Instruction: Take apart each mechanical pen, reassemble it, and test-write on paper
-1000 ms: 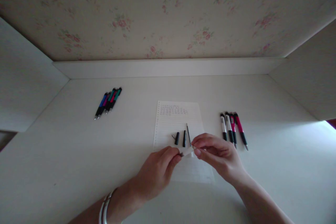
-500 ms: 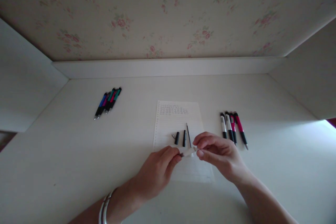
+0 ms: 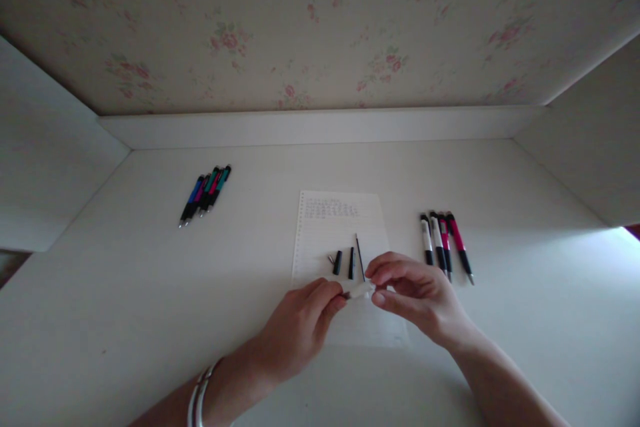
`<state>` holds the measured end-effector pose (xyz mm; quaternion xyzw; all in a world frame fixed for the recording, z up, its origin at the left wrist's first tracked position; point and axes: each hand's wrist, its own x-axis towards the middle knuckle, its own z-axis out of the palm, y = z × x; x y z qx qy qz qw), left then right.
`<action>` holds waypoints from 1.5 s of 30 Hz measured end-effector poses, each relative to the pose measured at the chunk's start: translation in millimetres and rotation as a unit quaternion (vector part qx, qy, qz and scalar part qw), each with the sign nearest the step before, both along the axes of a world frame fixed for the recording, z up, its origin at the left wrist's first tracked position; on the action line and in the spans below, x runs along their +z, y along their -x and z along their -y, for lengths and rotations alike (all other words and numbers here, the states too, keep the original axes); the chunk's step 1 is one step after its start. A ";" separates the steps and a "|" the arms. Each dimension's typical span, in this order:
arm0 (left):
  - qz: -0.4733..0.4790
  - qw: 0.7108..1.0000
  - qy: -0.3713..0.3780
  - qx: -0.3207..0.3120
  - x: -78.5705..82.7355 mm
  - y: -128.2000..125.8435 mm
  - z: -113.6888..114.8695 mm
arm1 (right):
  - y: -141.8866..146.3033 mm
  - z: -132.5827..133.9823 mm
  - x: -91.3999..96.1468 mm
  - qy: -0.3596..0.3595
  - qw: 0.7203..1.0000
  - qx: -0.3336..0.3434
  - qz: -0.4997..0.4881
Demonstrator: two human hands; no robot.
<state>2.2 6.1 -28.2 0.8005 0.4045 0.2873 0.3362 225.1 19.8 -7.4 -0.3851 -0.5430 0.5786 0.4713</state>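
Broad white smooth-topped desk [image 3: 175, 307] fills most of the lower view; behind it, a cream wall w/ pink-and-green floral pattern [image 3: 175, 20]. Mid-desk lies a white ruled sheet of paper [image 3: 327, 237], holes down its L edge, rows of handwriting near the top.

Over the sheet's lower part, 2 bare hands. L hand [image 3: 303, 320]: thumb & fingers clamped on one end of a short white tube-like piece [image 3: 359, 291] (material unclear), which sits btwn the hands, above the paper. R hand [image 3: 420, 297]: thumb & index apart around the piece's other end; can't tell if they touch it.

Far L on desk, a bunch of blue, purple, green & pink pens w/ black grips [image 3: 205, 195]. Just beyond R hand, 2 white & 2 pink pens w/ black grips [image 3: 444, 240], side by side. L wrist has silver-coloured bangles [image 3: 199, 400].

On paper, beyond the white piece: thin dark rod [image 3: 360, 258], slim black tube [image 3: 351, 263], shorter black tube [image 3: 338, 262], tiny silvery bit [image 3: 331, 259] just beside the last.
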 end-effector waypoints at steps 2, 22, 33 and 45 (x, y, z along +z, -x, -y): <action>-0.001 1.000 0.001 0.000 0.6 0.2 0.4 | -0.4 0.3 0.3 -0.007 1.000 -0.008 0.003; 0.055 0.997 -0.052 -0.014 -0.9 1.3 -0.9 | 3.2 -6.1 -27.1 -0.173 0.870 -0.093 0.452; 0.050 0.997 -0.055 -0.011 0.4 1.6 -0.7 | 14.5 3.2 0.2 -0.065 0.672 -0.070 0.734; 0.062 0.996 -0.058 -0.004 4.1 0.5 -1.6 | 12.1 10.3 -13.6 -0.148 0.626 -0.107 0.758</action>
